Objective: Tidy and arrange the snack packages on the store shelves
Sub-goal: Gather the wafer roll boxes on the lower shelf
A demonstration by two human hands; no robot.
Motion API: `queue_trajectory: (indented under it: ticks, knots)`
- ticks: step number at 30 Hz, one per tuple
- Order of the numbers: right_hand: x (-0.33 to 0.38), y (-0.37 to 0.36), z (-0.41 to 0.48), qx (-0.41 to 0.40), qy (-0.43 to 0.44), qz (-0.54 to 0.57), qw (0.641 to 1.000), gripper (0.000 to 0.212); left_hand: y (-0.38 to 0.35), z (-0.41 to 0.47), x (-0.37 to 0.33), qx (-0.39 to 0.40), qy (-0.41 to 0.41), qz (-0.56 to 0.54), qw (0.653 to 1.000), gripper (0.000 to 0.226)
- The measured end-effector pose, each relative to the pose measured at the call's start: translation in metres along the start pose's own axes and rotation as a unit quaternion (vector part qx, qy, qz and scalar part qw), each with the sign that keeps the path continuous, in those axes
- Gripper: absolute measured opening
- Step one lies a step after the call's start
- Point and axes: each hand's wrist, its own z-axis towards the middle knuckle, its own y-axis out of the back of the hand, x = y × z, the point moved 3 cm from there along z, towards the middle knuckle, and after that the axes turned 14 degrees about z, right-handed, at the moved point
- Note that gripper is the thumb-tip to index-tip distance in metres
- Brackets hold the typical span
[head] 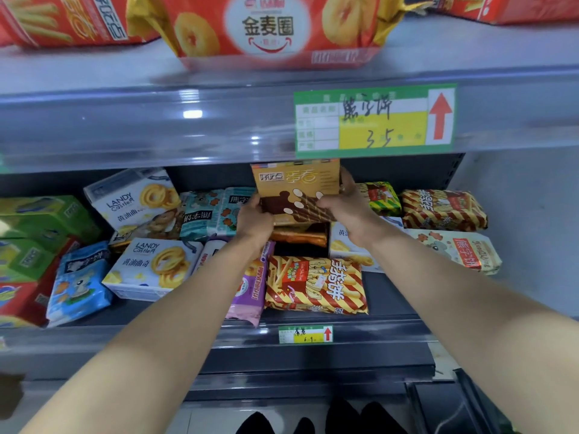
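Observation:
A tan and brown box of chocolate wafer rolls [297, 186] stands upright at the back middle of the lower shelf, its top edge tucked under the shelf above. My left hand [253, 219] grips its lower left corner. My right hand [346, 205] grips its right side, fingers curled round the edge. Under the box lies an orange and brown pack [299, 236]. In front of it rests a red and yellow striped finger-biscuit bag [316, 285].
White Landy cookie boxes [150, 267] and teal bear-biscuit packs [216, 211] lie left of my hands, green boxes [37, 223] and a blue bag [80, 281] farther left. Striped bags [441, 209] sit at right. The upper shelf edge [156, 120] with a price tag [374, 120] hangs close overhead.

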Motion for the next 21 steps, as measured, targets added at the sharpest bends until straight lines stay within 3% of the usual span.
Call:
queue_trajectory:
  ticks: [5,10,16,21]
  knots:
    - [-0.006,-0.008,0.004,0.006,0.008,-0.044,0.999,0.074,0.004,-0.002,0.011,0.032,0.023,0.071,0.997,0.055]
    - [-0.010,-0.008,0.007,0.007,0.000,-0.055,0.998,0.077,0.003,0.016,0.017,0.038,0.033,0.193,0.980,0.038]
    - [-0.012,-0.003,0.010,-0.016,0.000,-0.048,0.999,0.081,-0.005,0.026,0.023,0.038,-0.007,0.298,0.954,0.063]
    - [-0.016,0.000,0.014,-0.052,-0.014,-0.035,0.998,0.088,-0.011,0.030,0.022,-0.018,-0.051,0.395,0.917,0.057]
